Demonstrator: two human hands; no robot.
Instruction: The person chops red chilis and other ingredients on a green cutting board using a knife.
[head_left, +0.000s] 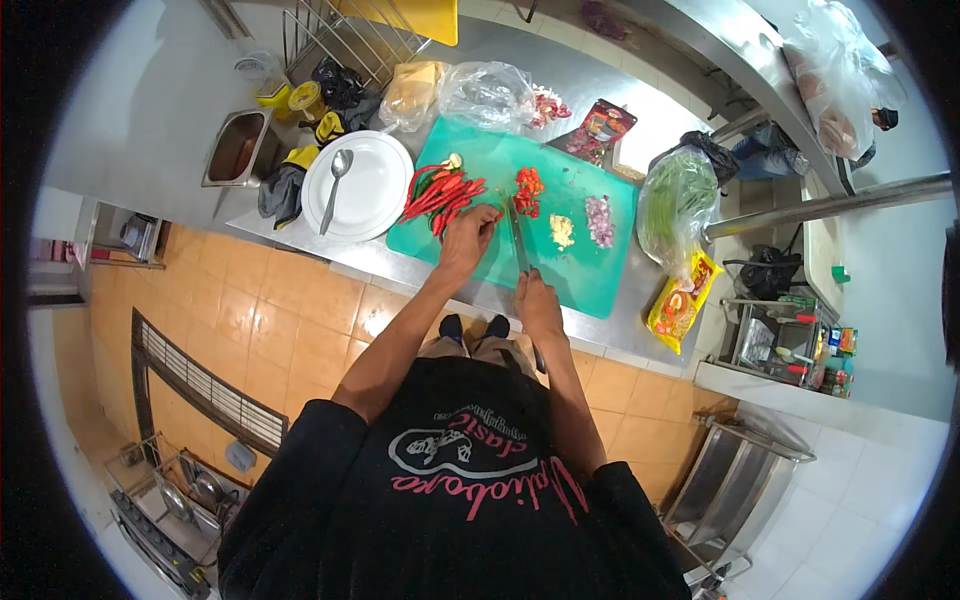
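Note:
On a green cutting board (490, 155), my right hand (538, 300) is closed round the handle of a knife (519, 240), its blade pointing away from me. The fingers of my left hand (468, 236) curl over the board just left of the blade, pressed on a red chili whose tip shows beside them. Whole red chilies (450, 194), with a few green ones among them, are piled at the board's left. Beyond the knife tip lie chopped red chilies (528, 188). Farther right are chopped garlic (561, 232) and diced shallots (599, 220).
Left of the board, a white plate (385, 190) holds a spoon (335, 190). Plastic bags (485, 95) and a dark packet (604, 125) lie behind it. At the right are a bag of greens (675, 205) and a yellow packet (683, 303). A metal rail (830, 205) runs nearby.

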